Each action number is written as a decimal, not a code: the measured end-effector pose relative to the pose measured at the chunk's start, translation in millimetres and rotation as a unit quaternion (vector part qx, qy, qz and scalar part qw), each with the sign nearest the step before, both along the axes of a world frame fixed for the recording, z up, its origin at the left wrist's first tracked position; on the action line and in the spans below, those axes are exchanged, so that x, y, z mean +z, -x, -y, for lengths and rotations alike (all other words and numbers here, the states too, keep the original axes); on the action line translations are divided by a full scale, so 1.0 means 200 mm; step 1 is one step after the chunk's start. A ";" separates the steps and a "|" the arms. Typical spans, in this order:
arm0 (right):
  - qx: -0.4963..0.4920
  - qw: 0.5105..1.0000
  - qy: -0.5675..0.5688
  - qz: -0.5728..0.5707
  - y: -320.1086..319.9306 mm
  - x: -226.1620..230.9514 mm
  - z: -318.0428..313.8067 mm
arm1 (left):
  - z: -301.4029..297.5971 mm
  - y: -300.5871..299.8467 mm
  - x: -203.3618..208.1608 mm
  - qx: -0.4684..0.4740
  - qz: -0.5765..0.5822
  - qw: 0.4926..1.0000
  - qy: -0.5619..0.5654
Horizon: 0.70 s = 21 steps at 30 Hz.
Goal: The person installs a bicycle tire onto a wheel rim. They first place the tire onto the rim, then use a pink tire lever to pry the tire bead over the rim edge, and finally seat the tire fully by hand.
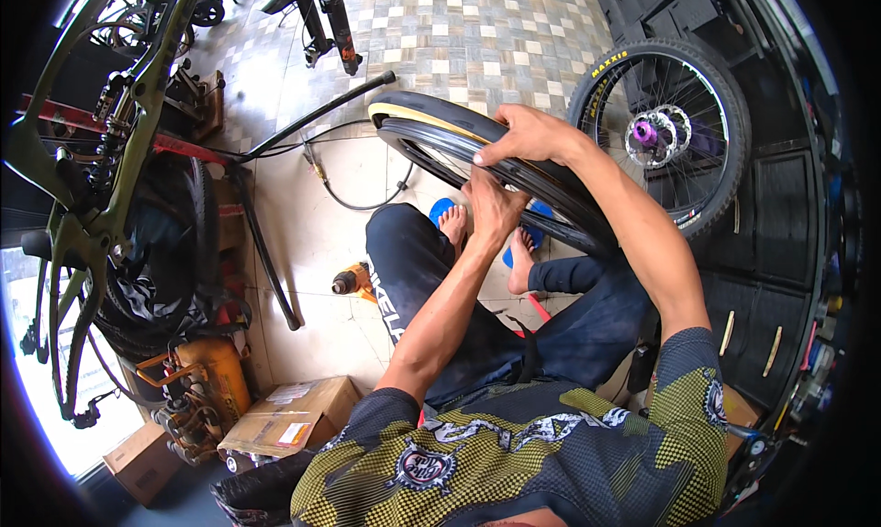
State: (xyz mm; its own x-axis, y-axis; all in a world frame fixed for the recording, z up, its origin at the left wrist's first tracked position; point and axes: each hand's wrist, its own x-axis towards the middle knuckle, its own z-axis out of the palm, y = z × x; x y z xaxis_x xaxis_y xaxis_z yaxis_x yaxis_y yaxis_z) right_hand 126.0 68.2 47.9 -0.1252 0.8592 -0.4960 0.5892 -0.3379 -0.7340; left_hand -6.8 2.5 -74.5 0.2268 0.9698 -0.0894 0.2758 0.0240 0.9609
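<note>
A bicycle wheel, with a black rim (420,134) and a black tyre (431,105) with a tan sidewall, leans tilted above my lap and feet. My right hand (537,137) wraps over the tyre's top side, its thumb pressing near the rim edge. Just below it, my left hand (496,206) has bent fingers against the near side of the wheel, closed on its edge; the fingertips are partly hidden. Along the far left stretch, the tyre stands apart from the rim.
A second bicycle wheel (656,141) with a purple hub leans against black cabinets (780,219) on the right. A hose (353,204) and an orange power tool (353,281) lie on the floor. Left are a green bike frame (128,160), a stand leg (268,247) and a cardboard box (289,417).
</note>
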 end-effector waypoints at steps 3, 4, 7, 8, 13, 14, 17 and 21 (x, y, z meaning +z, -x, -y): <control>0.004 1.000 -0.012 0.005 0.04 -0.03 -0.08 | 0.03 -0.01 0.00 -0.011 0.001 0.999 -0.043; 0.012 0.999 -0.030 0.013 0.06 -0.02 -0.09 | 0.04 -0.01 0.02 -0.011 0.014 0.999 -0.027; 0.037 0.997 -0.046 0.048 0.06 0.01 -0.09 | 0.00 -0.02 -0.02 0.001 0.003 0.998 -0.056; 0.042 0.996 -0.052 0.063 0.06 0.02 -0.09 | -0.03 -0.02 -0.03 0.001 -0.001 0.999 -0.050; 0.065 0.991 -0.076 0.093 0.05 0.14 -0.02 | -0.09 -0.01 -0.03 0.012 -0.020 0.998 -0.065; 0.061 0.992 -0.072 0.082 0.05 0.16 0.00 | -0.09 -0.01 -0.03 0.017 -0.017 0.997 -0.067; 0.063 0.995 -0.071 0.040 0.01 0.13 0.06 | -0.12 -0.01 -0.04 0.018 -0.005 1.000 -0.015; 0.049 0.997 -0.052 0.007 -0.07 0.22 0.18 | -0.15 0.00 -0.05 0.031 -0.015 0.999 -0.019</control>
State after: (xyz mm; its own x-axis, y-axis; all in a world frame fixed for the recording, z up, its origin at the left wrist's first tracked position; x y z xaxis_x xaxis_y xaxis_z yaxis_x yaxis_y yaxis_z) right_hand 140.1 32.9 91.4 -0.2046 0.8903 -0.4069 0.6264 -0.2004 -0.7533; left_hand -6.4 32.8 -85.3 0.1648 0.9846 -0.0576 0.3029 0.0051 0.9530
